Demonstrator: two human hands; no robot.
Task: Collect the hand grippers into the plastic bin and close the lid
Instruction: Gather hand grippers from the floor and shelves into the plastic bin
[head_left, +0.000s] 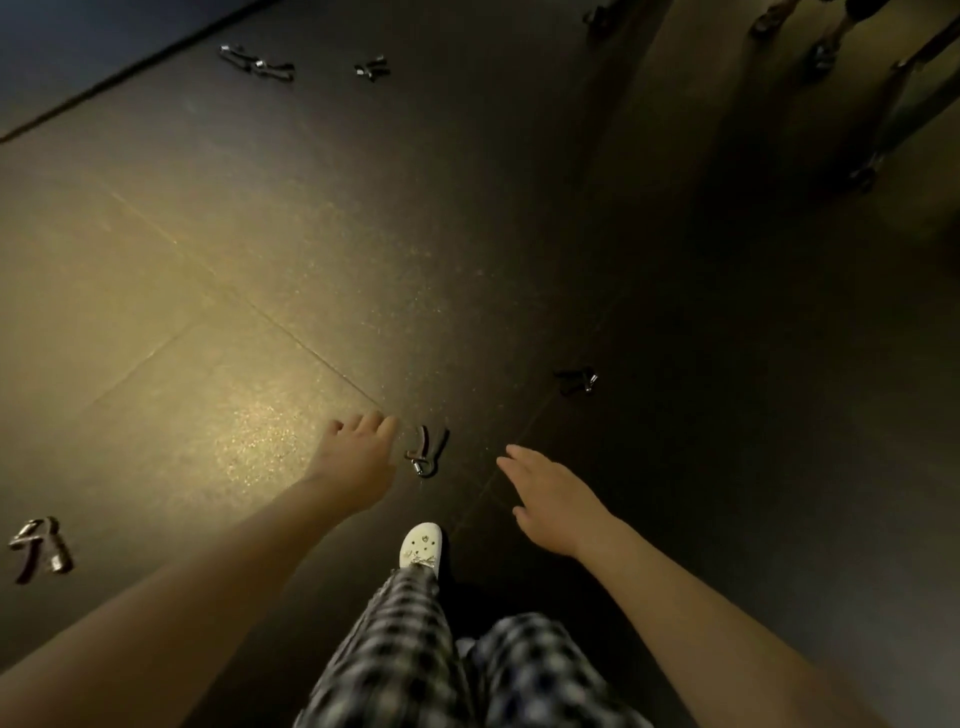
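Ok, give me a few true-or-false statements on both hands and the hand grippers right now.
1. The left hand holds a hand gripper. False: it is empty, and its fingers reach beside the nearest hand gripper.
2. The right hand is empty, with straight fingers. True.
3. The nearest hand gripper lies on the floor between the hands. True.
4. The plastic bin is in view. False: none shows.
5. Only one gripper is left. False: a second hand gripper and a third hand gripper also lie there, with more farther off.

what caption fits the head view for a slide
Left hand and right hand, both open, reach toward a hand gripper on the dark floor; other grippers lie scattered.
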